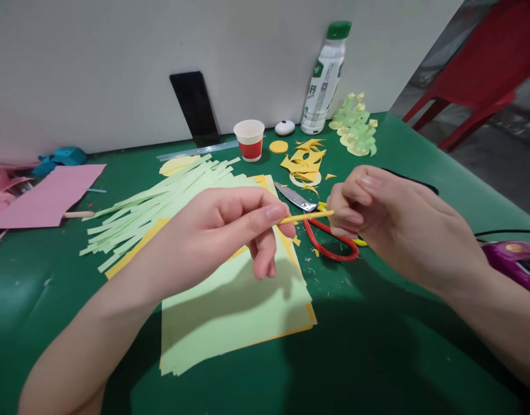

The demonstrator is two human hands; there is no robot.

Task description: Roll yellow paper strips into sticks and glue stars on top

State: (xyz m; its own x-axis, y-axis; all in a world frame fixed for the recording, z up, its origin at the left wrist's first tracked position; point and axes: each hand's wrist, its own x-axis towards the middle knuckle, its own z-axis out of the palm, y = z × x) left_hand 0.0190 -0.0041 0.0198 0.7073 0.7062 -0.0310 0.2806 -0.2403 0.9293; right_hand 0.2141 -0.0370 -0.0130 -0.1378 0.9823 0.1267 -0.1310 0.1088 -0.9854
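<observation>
My left hand (243, 225) pinches a thin yellow stick (310, 217), perhaps rolled paper, between thumb and fingers. The stick points right, and its far end reaches the curled fingers of my right hand (377, 213). Those fingers are closed with the thumb over them; whether they grip the stick's tip or something small, I cannot make out. Below my hands lies a stack of pale green paper sheets (230, 323) with yellow sheets showing at its edges. Scissors (334, 245) with red and yellow handles lie partly open between and behind my hands.
Cut green strips (161, 199) fan out at left, near pink paper (53, 196). Along the wall stand a black phone (196, 106), a paper cup (249, 140), a white case (284, 127), a bottle (325, 80) and a green paper craft (355, 129). Yellow scraps (306, 161) lie before them.
</observation>
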